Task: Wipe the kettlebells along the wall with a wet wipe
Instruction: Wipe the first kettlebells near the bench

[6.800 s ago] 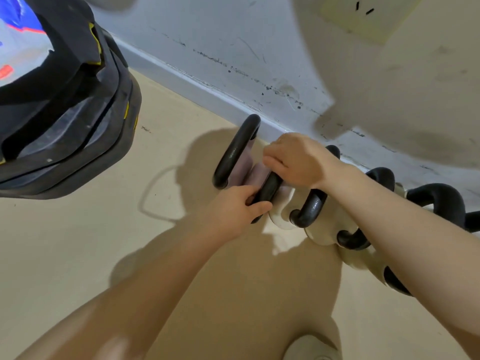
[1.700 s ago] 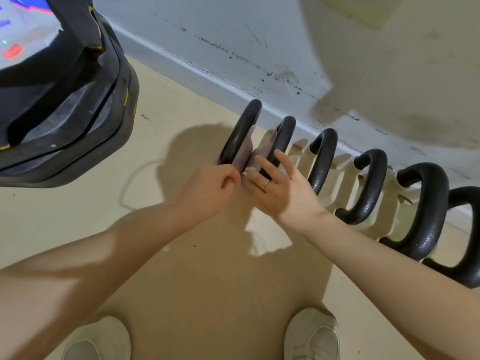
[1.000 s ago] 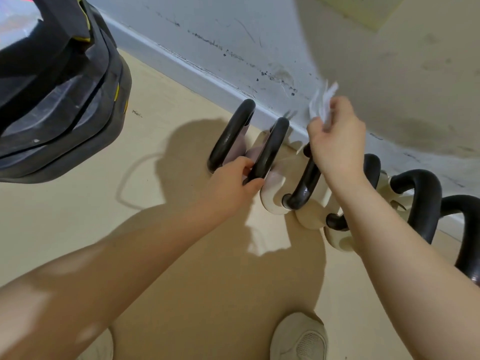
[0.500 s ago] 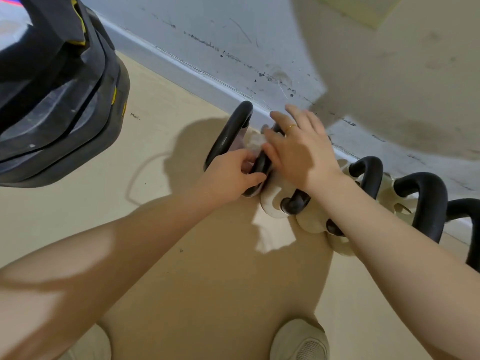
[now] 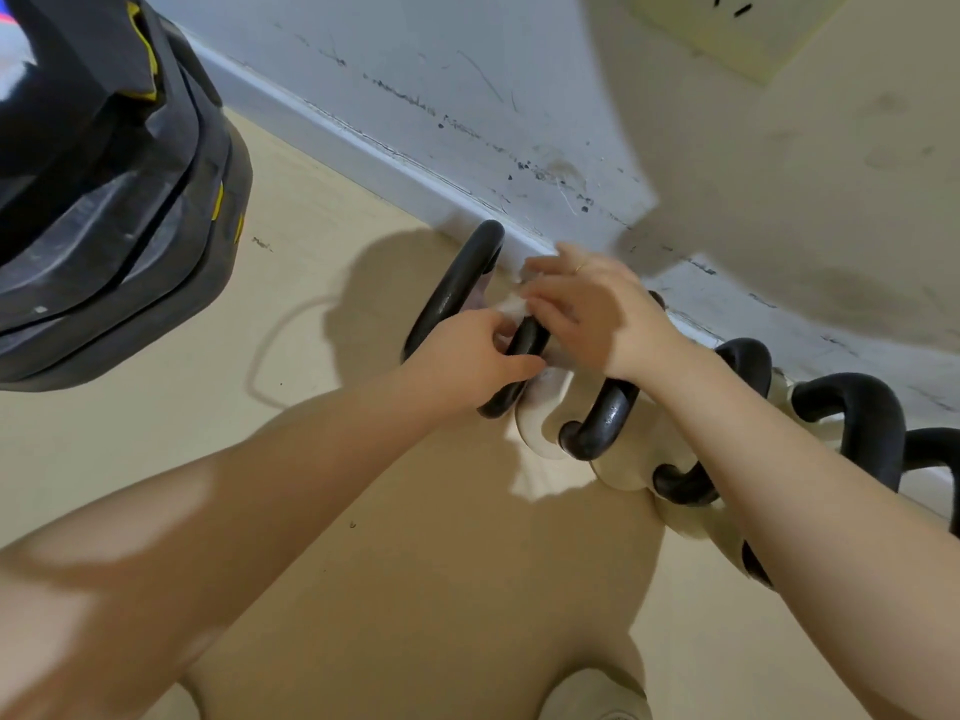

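Left hand (image 5: 470, 358) curled round the 2nd kettlebell handle (image 5: 522, 356), wet wipe (image 5: 511, 308) under the right hand's (image 5: 597, 314) straight fingers (image 5: 545, 293).

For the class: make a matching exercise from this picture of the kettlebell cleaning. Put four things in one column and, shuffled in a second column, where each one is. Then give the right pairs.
Things
1. left hand
2. wet wipe
3. wall socket
4. black equipment

Places
A. top left of the picture, on the floor
B. high on the wall, top right
C. gripping the second kettlebell handle from the left
D. white and crumpled, between the two hands by the right hand

Pairs: 1-C, 2-D, 3-B, 4-A
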### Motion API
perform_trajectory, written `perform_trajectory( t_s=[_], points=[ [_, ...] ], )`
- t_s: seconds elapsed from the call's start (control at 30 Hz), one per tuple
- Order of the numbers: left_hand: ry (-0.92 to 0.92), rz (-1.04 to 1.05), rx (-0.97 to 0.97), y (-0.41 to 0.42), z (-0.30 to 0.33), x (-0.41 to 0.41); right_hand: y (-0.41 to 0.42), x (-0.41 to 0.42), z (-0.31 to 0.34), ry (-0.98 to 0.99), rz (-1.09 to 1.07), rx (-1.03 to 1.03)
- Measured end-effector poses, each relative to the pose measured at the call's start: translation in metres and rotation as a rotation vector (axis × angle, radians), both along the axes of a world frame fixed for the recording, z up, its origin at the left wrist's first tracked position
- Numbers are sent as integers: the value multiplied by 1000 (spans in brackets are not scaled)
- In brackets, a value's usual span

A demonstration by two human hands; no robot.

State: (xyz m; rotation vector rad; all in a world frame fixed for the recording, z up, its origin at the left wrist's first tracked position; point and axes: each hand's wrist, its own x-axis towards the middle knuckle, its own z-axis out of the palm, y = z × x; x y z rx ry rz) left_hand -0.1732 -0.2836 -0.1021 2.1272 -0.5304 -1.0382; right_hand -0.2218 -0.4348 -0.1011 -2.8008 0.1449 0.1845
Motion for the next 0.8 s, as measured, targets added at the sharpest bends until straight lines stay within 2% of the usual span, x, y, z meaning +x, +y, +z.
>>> perform_trajectory(
  t_s=[0.07,0.17,0.3,0.43,0.53,0.67,0.8],
  points=[
    [74,4,-20,-6,-1,0,0,2,0,3,71,45],
    [240,72,-51,-6,-4,0,-7,19,-1,95,-128,145],
    [272,111,-66,-2,-4,-5,-10,45,4,332,-322,205],
    [271,106,-92,9,-6,-13,1,49,1,460,-222,120],
    [293,123,-109,16,-5,-16,-2,52,-4,399,-339,206],
    [281,135,-131,15,-6,-15,5,45,-10,270,-768,523],
    [251,128,-123,14,-6,-17,13,34,-9,123,-937,579]
  ],
)
